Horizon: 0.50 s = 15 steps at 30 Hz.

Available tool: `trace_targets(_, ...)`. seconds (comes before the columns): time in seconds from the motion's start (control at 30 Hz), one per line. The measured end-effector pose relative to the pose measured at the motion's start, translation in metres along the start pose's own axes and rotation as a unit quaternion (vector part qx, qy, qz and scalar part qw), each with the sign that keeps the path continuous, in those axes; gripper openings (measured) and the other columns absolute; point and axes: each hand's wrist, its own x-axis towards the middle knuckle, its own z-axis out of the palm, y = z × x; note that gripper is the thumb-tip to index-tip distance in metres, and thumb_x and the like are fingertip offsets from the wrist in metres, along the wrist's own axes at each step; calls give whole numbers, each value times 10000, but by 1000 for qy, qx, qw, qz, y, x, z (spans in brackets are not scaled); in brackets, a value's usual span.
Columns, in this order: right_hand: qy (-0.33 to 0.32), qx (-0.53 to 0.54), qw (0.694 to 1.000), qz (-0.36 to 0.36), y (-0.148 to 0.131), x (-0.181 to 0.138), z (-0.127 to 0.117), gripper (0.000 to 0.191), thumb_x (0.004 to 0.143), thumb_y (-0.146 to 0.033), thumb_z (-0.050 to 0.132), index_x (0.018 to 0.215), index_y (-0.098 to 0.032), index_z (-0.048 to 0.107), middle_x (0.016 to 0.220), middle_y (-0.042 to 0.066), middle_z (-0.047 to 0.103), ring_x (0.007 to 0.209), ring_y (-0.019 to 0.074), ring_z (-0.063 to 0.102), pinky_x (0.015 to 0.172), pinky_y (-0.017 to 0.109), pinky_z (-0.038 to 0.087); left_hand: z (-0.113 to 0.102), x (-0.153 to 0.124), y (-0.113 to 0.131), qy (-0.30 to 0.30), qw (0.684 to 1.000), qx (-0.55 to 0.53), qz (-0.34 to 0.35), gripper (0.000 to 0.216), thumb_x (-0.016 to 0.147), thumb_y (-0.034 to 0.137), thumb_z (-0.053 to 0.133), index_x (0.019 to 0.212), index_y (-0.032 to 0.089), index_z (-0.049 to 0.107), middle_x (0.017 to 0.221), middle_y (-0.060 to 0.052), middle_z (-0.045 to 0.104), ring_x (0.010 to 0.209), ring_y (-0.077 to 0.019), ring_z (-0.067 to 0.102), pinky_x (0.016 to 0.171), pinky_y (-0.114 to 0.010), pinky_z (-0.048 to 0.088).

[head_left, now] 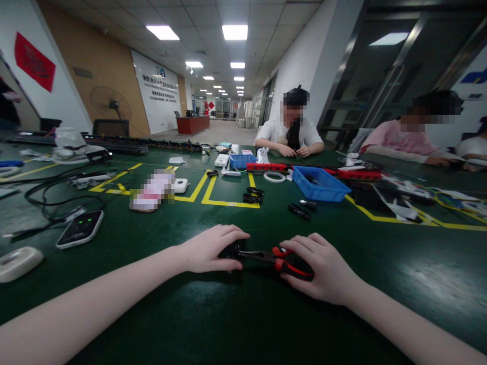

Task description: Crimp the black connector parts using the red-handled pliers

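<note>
My left hand (pixel 215 249) is closed around a small black part (pixel 230 250), most of it covered by the fingers. My right hand (pixel 323 266) grips the red and black handles of a pair of needle-nose pliers (pixel 266 257). The pliers point left, and their tips meet the black part at its right side. Whether the jaws pinch it cannot be made out. Beyond the hands, several similar black parts (pixel 299 211) lie on the green table (pixel 171 324).
A blue bin (pixel 321 186) stands at the back right, near a roll of tape (pixel 274 177). To the left lie a phone (pixel 152 191), a device with green lights (pixel 80 228), black cables (pixel 41 195) and a white rounded object (pixel 19 263). Two co-workers sit across the table.
</note>
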Motion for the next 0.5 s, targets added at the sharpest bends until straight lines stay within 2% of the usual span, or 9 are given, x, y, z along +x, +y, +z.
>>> trace_targets(0.23, 12, -22, 1000, -10, 2, -1, 1, 394, 816, -386, 693, 1132, -159, 633, 1018, 104, 727, 859, 232, 665, 756, 373, 466, 0, 1, -1, -14, 1000, -3, -9, 547, 951, 471, 603, 1396, 186, 462, 1316, -129, 605, 1193, -298, 588, 1015, -439, 459)
trace_targets(0.5, 37, -37, 998, -19, 3, 0, 2, 406, 811, -388, 689, 1142, -158, 634, 1034, 109, 732, 909, 243, 680, 801, 391, 472, 2, 2, -1, 3, 999, 37, 9, 478, 940, 447, 627, 1335, 194, 535, 1366, -134, 568, 1245, -295, 555, 1049, -454, 445)
